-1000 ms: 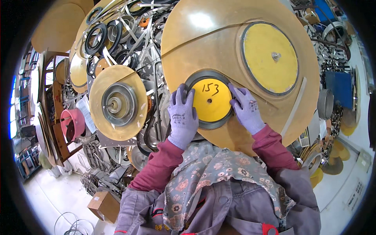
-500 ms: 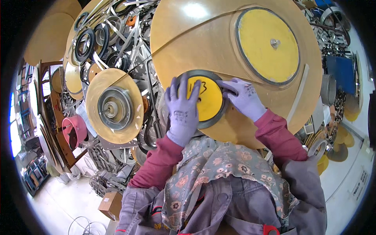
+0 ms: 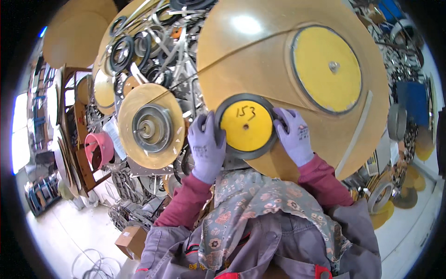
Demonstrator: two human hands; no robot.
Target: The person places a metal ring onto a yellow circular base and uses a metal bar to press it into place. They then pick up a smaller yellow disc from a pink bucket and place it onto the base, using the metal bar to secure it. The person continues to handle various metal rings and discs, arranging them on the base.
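A small round disc (image 3: 246,125) with a yellow face and a dark rubber rim is held up in front of me, a handwritten mark on its face. My left hand (image 3: 206,149), in a purple glove, grips its left edge. My right hand (image 3: 293,137), also gloved, holds its right edge. Behind the disc stands a large tan wooden disc (image 3: 260,56) carrying a bigger yellow round plate (image 3: 326,69) with a metal stud in the middle.
To the left hang a tan disc with a metal hub (image 3: 151,125), black rubber rings (image 3: 123,51) and metal strips. A pink round part (image 3: 100,149) sits on a wooden rack. A cardboard box (image 3: 132,241) lies on the pale floor.
The small yellow disc has shifted right and slightly down against the big wooden disc. My left hand has slid off the disc's face to its left edge.
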